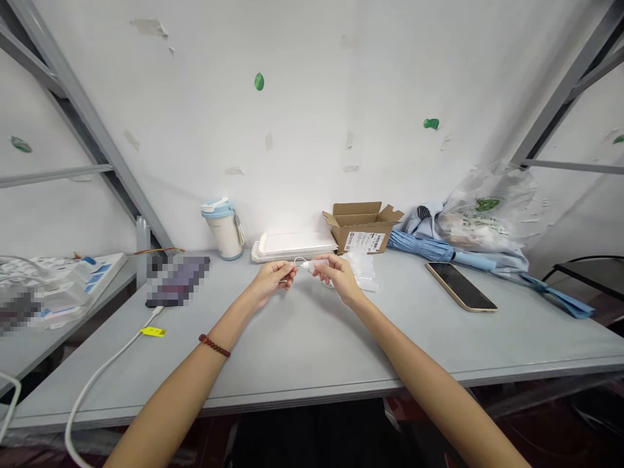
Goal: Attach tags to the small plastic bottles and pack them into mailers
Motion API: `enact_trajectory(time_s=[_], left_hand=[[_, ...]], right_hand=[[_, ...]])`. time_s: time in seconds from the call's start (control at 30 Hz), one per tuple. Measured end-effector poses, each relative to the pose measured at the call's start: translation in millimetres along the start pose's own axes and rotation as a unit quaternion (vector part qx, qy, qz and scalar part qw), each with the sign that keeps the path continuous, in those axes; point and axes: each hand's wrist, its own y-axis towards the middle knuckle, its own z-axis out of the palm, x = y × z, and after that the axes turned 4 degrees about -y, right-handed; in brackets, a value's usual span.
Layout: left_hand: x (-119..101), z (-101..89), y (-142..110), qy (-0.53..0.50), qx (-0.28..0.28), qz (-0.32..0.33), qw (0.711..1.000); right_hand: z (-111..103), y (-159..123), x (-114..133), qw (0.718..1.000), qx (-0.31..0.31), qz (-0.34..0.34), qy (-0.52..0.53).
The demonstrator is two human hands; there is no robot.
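Observation:
Above the middle of the desk, my left hand [269, 282] pinches a thin white cord [300, 259] between thumb and fingertips. The cord loops over toward my right hand [340, 275], whose fingers are closed around a small white plastic piece [309, 266]. What kind of piece it is, I cannot make out. Both hands are close together, palms partly turned inward. Just behind and to the right of my right hand lie several translucent white plastic items [365, 268], partly hidden by that hand.
At the back stand a blue-lidded cup [225, 231], stacked white trays [297, 244] and an open cardboard box [363, 227]. To the right lie a phone [461, 286], a folded blue umbrella [429, 247] and a plastic bag [487, 208]. A white cable [104, 367] runs along the left.

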Motion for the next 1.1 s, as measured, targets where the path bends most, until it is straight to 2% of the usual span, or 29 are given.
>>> enact_trajectory(time_s=[0.4, 0.57, 0.7, 1.1], left_hand=[[1.5, -0.9, 0.5, 0.015, -0.005, 0.006, 1.0], [7.0, 0.5, 2.8, 0.069, -0.046, 0.028, 0.996], [8.8, 3.8, 2.5, 0.1, -0.067, 0.044, 0.992], [6.6, 7.9, -2.5, 0.135, -0.055, 0.039, 0.989]], right_hand=[[1.2, -0.8, -0.1, 1.0, 0.003, 0.001, -0.019], [3.2, -1.9, -4.0, 0.997, -0.001, -0.003, -0.079], [5.7, -3.1, -7.2, 0.996, 0.01, 0.005, -0.088], [7.0, -5.9, -13.7, 0.994, 0.027, 0.012, -0.103]])
